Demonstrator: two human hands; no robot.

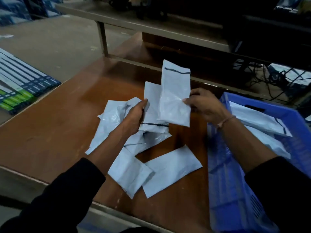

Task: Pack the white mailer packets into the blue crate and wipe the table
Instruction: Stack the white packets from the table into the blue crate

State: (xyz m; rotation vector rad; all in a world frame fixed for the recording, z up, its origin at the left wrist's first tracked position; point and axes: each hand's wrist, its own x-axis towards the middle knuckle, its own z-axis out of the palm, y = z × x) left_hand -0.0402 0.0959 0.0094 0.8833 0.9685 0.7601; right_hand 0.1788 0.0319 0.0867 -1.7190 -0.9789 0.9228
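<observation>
Several white mailer packets point(170, 170) lie in a loose heap on the brown table point(55, 132). My left hand point(136, 115) grips one packet point(152, 105) above the heap. My right hand point(204, 105) pinches the edge of another packet point(175, 95), held upright beside the first, with a dark strip near its top. The blue crate point(235, 190) stands at the table's right side. Some packets point(259, 120) lie inside it, under my right forearm.
Flat boxes with dark and green ends point(21, 86) are stacked on the floor to the left. A grey shelf bench point(151, 27) runs behind the table. Tangled black cables point(276, 78) lie at the back right.
</observation>
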